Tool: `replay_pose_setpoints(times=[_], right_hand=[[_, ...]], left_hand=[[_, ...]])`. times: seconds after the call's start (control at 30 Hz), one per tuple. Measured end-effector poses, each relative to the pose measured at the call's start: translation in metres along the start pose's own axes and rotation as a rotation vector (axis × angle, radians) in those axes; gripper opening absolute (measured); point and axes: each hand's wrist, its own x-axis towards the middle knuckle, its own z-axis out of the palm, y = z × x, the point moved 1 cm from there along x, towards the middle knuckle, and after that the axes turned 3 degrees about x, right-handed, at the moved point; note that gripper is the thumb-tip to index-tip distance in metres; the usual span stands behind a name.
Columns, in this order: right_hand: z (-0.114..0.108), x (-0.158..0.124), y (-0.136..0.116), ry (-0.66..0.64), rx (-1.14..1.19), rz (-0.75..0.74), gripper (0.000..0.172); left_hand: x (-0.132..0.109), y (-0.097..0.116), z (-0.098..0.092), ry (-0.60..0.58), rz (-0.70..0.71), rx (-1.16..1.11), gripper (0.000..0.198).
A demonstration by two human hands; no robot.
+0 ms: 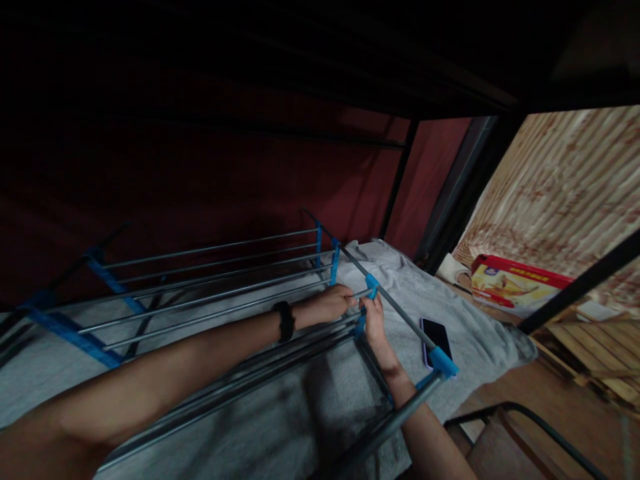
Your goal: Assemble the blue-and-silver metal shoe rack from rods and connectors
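Observation:
A metal rack [210, 305] of grey tubes and blue plastic joints lies across a grey blanket. My left hand [327, 304], with a black band on its wrist, is closed around the end of a metal tube [361, 293]. That tube meets a blue plastic connector [371, 284] on the rack's right side bar. Just to the right, my right hand [375, 321] pinches the connector from below, its fingers curled about the joint. Whether the tube is fully seated in the connector I cannot tell. A blue corner joint [444, 362] sits nearer to me, above my right forearm.
On the grey blanket [480, 333], a phone [437, 341] lies right of the rack. A red and yellow box [517, 283] stands beyond a dark metal frame post [465, 193]. Wooden slats [600, 353] and a chair [510, 447] are at the right. A dark red wall stands behind.

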Motion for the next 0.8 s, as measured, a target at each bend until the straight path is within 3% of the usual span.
replay_pose_setpoints(times=[0.33, 0.53, 0.8], right_hand=[[0.002, 0.001, 0.003, 0.036, -0.032, -0.039, 0.013], [-0.002, 0.001, 0.005, 0.002, -0.027, -0.046, 0.015], [-0.001, -0.003, 0.009, -0.027, -0.046, -0.033, 0.034]], left_hand=[[0.003, 0.014, 0.009, 0.057, -0.102, 0.011, 0.023], [0.001, 0.011, 0.008, 0.095, -0.056, 0.060, 0.021], [-0.022, 0.015, -0.001, 0.081, 0.033, 0.120, 0.025]])
